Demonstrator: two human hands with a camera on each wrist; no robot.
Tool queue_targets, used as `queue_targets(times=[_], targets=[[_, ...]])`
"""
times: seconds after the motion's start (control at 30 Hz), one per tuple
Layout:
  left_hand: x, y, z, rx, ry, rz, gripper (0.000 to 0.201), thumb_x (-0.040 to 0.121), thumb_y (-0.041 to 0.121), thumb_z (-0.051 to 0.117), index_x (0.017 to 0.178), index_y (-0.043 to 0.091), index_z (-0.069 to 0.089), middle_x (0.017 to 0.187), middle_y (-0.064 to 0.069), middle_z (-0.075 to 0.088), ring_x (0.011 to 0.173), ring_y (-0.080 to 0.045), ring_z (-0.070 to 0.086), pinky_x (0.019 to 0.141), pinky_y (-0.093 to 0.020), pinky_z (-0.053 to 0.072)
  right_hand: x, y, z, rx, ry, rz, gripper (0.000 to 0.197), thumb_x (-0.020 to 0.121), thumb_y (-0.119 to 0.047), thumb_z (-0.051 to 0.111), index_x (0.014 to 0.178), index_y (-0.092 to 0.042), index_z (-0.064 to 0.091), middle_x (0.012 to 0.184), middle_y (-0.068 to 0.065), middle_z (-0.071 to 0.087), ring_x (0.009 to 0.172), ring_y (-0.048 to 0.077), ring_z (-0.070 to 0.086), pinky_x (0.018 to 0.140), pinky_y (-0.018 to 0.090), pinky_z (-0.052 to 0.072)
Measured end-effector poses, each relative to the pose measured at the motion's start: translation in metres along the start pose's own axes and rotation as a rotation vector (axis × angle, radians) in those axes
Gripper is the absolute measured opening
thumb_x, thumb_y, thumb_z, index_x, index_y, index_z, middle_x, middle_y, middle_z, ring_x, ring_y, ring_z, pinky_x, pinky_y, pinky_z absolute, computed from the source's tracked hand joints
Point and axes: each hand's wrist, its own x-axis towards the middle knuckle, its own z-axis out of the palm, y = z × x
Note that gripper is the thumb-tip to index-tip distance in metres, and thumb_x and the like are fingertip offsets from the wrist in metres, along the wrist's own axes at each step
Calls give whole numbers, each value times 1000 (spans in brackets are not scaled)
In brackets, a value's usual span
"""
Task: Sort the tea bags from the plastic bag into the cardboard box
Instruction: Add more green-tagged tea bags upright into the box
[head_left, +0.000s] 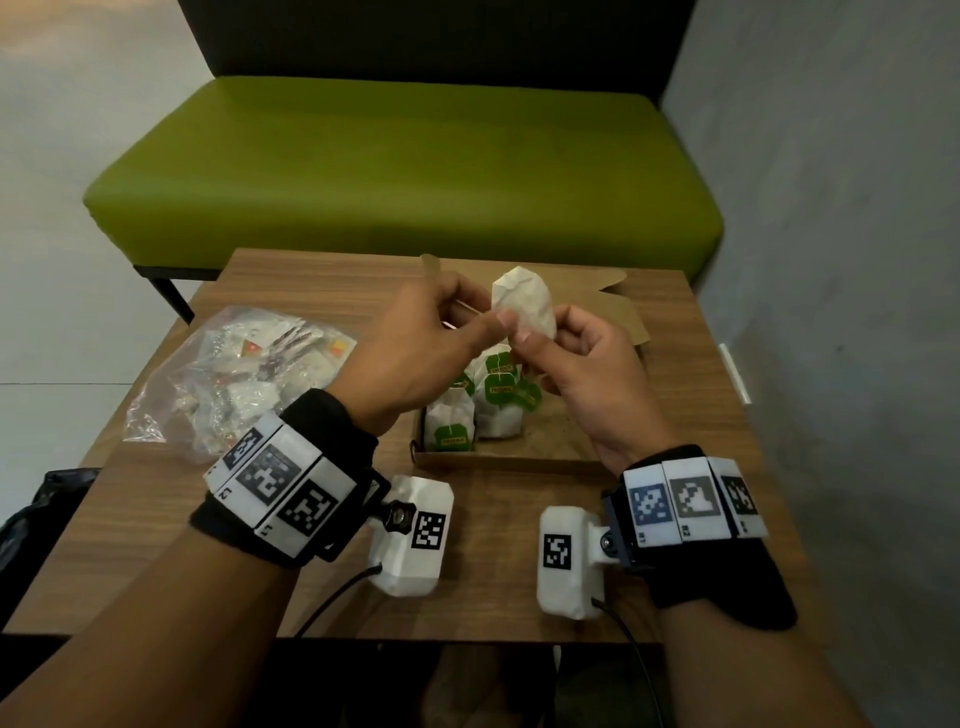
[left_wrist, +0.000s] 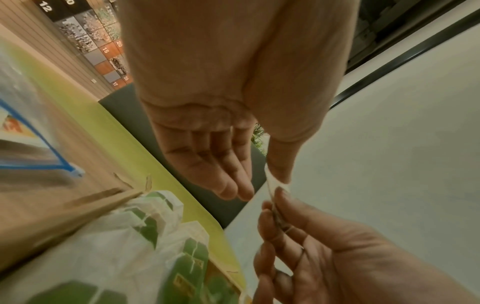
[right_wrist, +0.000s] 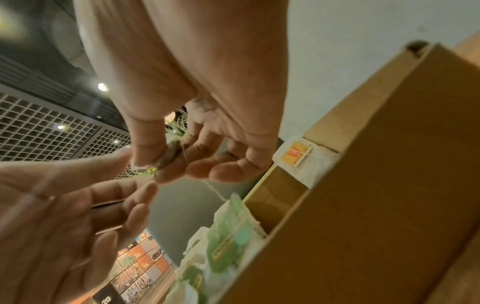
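Note:
A white tea bag (head_left: 523, 301) is held up over the open cardboard box (head_left: 493, 458). My right hand (head_left: 523, 339) pinches its lower edge between thumb and forefinger; the right wrist view shows that pinch on the tea bag (right_wrist: 170, 157). My left hand (head_left: 503, 318) touches the same edge with its thumb tip while its fingers (left_wrist: 228, 185) stay straight and apart. A string (right_wrist: 215, 191) hangs from the bag toward the box. Several green-tagged tea bags (head_left: 496, 397) stand in the box's left part. The clear plastic bag (head_left: 234, 374) with more tea bags lies to the left.
The box lid (head_left: 597, 301) lies open toward the green bench (head_left: 405, 166). A yellow-tagged tea bag (right_wrist: 296, 154) sits in another box compartment. The wooden table (head_left: 156, 519) ends just before my forearms. A grey wall (head_left: 831, 260) stands close on the right.

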Motion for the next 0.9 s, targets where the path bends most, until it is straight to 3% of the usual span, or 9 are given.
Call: queue_targets(times=[0.07, 0.23, 0.37, 0.47, 0.53, 0.6, 0.67, 0.77, 0.9], targets=[[-2, 1, 2, -6, -5, 9, 13, 93, 30, 66, 93, 17, 69, 79, 2, 68, 70, -4, 61, 61, -21, 49, -1, 1, 2, -24, -13, -8, 16, 93, -11, 70, 109, -12, 68, 91, -4, 76, 76, -5, 68, 61, 9, 48], [2, 0, -3, -115, 128, 13, 10, 95, 24, 63, 85, 23, 66, 82, 3, 63, 77, -11, 58, 71, -35, 50, -1, 6, 5, -189, -59, 4, 9, 97, -19, 65, 100, -26, 70, 77, -4, 72, 70, 0, 66, 62, 15, 50], [-1, 0, 0, -114, -1, 42, 3, 94, 24, 66, 91, 22, 66, 88, 5, 66, 78, -8, 63, 69, -27, 51, 0, 5, 7, -206, -70, -5, 10, 98, -20, 64, 99, -29, 70, 75, -3, 72, 72, 4, 66, 68, 21, 52], [0, 0, 3, -127, 71, 45, 8, 94, 19, 65, 86, 18, 65, 87, 0, 66, 83, -21, 65, 73, -41, 57, 0, 7, 7, -242, -87, 10, 8, 99, -23, 63, 97, -26, 70, 75, -1, 73, 73, 8, 66, 73, 28, 52], [1, -1, 2, -107, 145, 53, 10, 94, 18, 65, 84, 16, 64, 88, -1, 67, 85, -29, 67, 75, -50, 59, 0, 8, 4, -251, -89, 7, 14, 100, -23, 61, 92, -17, 70, 70, -2, 71, 68, 4, 63, 72, 24, 49], [2, -4, -2, -20, 205, 70, 12, 93, 20, 66, 82, 14, 64, 87, -1, 69, 80, -27, 69, 72, -51, 59, 0, 5, 2, -233, -87, -16, 19, 101, -21, 59, 91, -10, 70, 68, -2, 68, 62, -4, 60, 65, 12, 45], [3, -8, -3, -3, 229, 62, 15, 93, 21, 66, 82, 10, 63, 87, -3, 69, 79, -24, 70, 68, -47, 61, -1, 2, 1, -240, -105, -49, 23, 103, -21, 55, 90, -10, 70, 69, -1, 67, 61, -7, 58, 61, 6, 43], [4, -10, -1, -178, 165, -13, 21, 97, 18, 61, 85, 1, 60, 93, -17, 67, 79, -29, 70, 62, -34, 60, -3, 1, 4, -298, -173, -63, 30, 106, -26, 48, 90, -15, 72, 71, -4, 68, 65, -5, 57, 63, 6, 42], [0, -2, 3, -357, 58, -32, 21, 101, 16, 54, 88, -1, 60, 80, -6, 67, 70, -12, 67, 63, -26, 56, -1, 5, 8, -348, -216, -28, 32, 107, -28, 46, 87, -20, 71, 68, -9, 68, 67, -4, 58, 65, 10, 42]])
